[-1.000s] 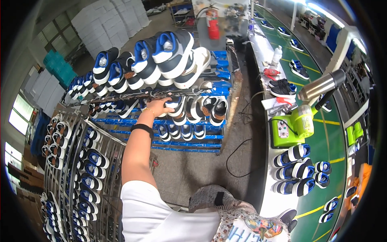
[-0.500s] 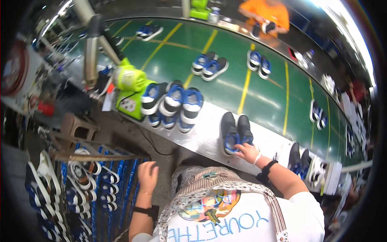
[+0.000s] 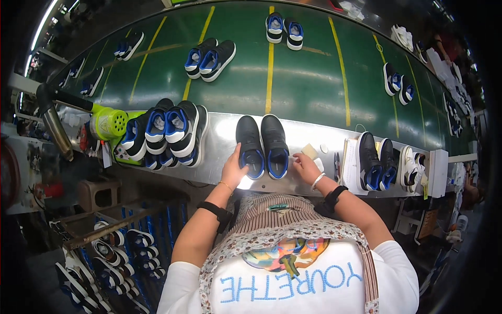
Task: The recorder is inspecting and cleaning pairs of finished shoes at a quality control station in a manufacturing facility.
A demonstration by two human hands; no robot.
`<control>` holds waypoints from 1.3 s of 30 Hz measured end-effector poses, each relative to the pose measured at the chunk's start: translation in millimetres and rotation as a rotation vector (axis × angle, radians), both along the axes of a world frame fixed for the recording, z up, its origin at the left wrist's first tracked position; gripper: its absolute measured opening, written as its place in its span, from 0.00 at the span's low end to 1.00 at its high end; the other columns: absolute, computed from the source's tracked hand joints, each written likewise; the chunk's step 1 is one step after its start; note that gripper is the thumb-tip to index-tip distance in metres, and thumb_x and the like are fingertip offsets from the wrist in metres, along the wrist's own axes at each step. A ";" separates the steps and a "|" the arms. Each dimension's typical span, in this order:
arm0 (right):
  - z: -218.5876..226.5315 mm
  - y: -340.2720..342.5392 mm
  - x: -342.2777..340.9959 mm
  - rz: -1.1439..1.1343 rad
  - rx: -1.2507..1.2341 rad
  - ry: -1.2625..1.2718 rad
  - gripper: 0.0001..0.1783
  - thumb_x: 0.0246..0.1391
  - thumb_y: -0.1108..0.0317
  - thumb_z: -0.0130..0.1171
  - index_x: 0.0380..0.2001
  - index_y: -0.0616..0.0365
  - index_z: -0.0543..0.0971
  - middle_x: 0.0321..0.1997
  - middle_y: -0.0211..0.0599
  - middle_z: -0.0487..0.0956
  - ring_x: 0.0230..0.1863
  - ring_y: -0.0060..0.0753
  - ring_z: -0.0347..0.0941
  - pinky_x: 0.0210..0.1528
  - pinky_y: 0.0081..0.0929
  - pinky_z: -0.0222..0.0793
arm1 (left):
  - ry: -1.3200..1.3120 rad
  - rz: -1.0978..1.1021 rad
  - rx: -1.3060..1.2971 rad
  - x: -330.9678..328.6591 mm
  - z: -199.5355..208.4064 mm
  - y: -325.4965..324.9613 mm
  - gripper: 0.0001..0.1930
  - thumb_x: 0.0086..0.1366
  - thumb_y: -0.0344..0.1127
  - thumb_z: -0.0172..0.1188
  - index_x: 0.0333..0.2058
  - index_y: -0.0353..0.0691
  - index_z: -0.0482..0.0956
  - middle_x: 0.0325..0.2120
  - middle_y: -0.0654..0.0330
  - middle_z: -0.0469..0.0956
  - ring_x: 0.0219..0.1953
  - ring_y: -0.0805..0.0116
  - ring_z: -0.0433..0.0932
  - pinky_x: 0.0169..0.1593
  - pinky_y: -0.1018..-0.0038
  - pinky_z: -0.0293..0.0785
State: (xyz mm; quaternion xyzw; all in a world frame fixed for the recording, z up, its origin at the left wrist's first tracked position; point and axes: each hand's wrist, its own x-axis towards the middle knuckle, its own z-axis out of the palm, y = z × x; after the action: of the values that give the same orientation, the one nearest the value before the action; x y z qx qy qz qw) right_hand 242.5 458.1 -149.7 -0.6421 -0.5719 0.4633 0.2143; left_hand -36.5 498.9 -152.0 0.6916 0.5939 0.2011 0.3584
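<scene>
A pair of black shoes with blue linings stands side by side on the metal ledge before me, toes pointing away. My left hand (image 3: 234, 170) grips the left shoe (image 3: 249, 141) near its heel, fingers along the outer side and thumb by the collar. To the right of the right shoe (image 3: 274, 141), my right hand (image 3: 307, 170) is open with bent fingers, apart from the shoe. Just beyond that hand lie a beige pad (image 3: 310, 151) and a small white piece (image 3: 319, 165).
Stacked sneakers (image 3: 178, 128) stand left on the ledge, beside a lime-green blower (image 3: 109, 123). A green conveyor (image 3: 308, 78) carries several shoe pairs beyond. Papers, pens, another black pair (image 3: 368, 157) and white shoes (image 3: 409, 167) sit right. A shoe rack (image 3: 104, 230) is lower left.
My left hand has risen from beside the rack onto the left shoe. My right hand has left the pair and moved to its right side. The view has shifted.
</scene>
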 end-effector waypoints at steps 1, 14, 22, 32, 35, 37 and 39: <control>-4.1 -1.3 13.7 0.056 0.017 -0.180 0.19 0.49 0.67 0.52 0.44 0.63 0.68 0.38 0.48 0.72 0.39 0.45 0.70 0.43 0.33 0.65 | 0.004 0.006 -0.014 3.9 2.6 0.9 0.42 0.45 0.28 0.58 0.60 0.45 0.49 0.39 0.47 0.72 0.32 0.57 0.75 0.38 0.68 0.71; 33.6 42.0 30.8 -0.097 0.032 0.033 0.18 0.56 0.57 0.45 0.30 0.65 0.70 0.26 0.50 0.73 0.32 0.48 0.70 0.36 0.35 0.64 | -0.256 0.234 -0.220 28.8 23.6 48.4 0.17 0.65 0.44 0.44 0.26 0.37 0.71 0.21 0.64 0.68 0.24 0.76 0.66 0.29 0.79 0.65; 18.4 82.8 -16.8 -0.055 0.016 -0.252 0.27 0.58 0.52 0.36 0.22 0.62 0.75 0.26 0.54 0.74 0.31 0.57 0.70 0.36 0.45 0.64 | 0.049 -0.082 -0.205 51.7 14.8 84.7 0.20 0.64 0.46 0.40 0.25 0.33 0.69 0.27 0.42 0.73 0.34 0.42 0.70 0.39 0.57 0.65; 13.1 67.6 8.3 -0.253 -0.184 0.195 0.24 0.58 0.48 0.39 0.34 0.62 0.68 0.31 0.52 0.72 0.33 0.47 0.69 0.37 0.36 0.65 | -0.486 0.109 -0.592 41.4 17.5 74.4 0.12 0.66 0.43 0.44 0.28 0.42 0.67 0.20 0.70 0.62 0.23 0.79 0.61 0.28 0.81 0.60; 20.3 27.8 21.7 -0.322 -0.336 0.458 0.24 0.55 0.49 0.47 0.41 0.62 0.65 0.37 0.46 0.72 0.34 0.40 0.70 0.40 0.32 0.65 | -0.483 0.061 -0.577 20.0 7.2 46.8 0.17 0.62 0.46 0.50 0.45 0.43 0.64 0.30 0.63 0.66 0.30 0.76 0.65 0.36 0.79 0.65; 0.3 5.9 33.0 -0.245 -0.337 0.395 0.32 0.51 0.50 0.53 0.50 0.62 0.60 0.42 0.44 0.70 0.37 0.37 0.70 0.44 0.29 0.65 | -0.422 -0.003 -0.481 18.0 -0.4 33.2 0.33 0.54 0.42 0.60 0.55 0.39 0.55 0.45 0.54 0.62 0.42 0.68 0.65 0.47 0.72 0.65; -12.6 -6.5 36.0 -0.181 -0.206 0.287 0.38 0.51 0.48 0.53 0.55 0.63 0.57 0.43 0.46 0.70 0.39 0.38 0.70 0.45 0.29 0.65 | -0.352 -0.042 -0.438 27.8 -4.1 30.8 0.38 0.52 0.42 0.61 0.56 0.37 0.50 0.47 0.51 0.59 0.45 0.63 0.64 0.49 0.70 0.63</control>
State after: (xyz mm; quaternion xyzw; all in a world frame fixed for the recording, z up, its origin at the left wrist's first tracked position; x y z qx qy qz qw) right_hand 278.6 451.6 -162.3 -0.6366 -0.4251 0.5851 0.2677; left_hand -8.7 529.6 -156.2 0.5643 0.5375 0.1776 0.6010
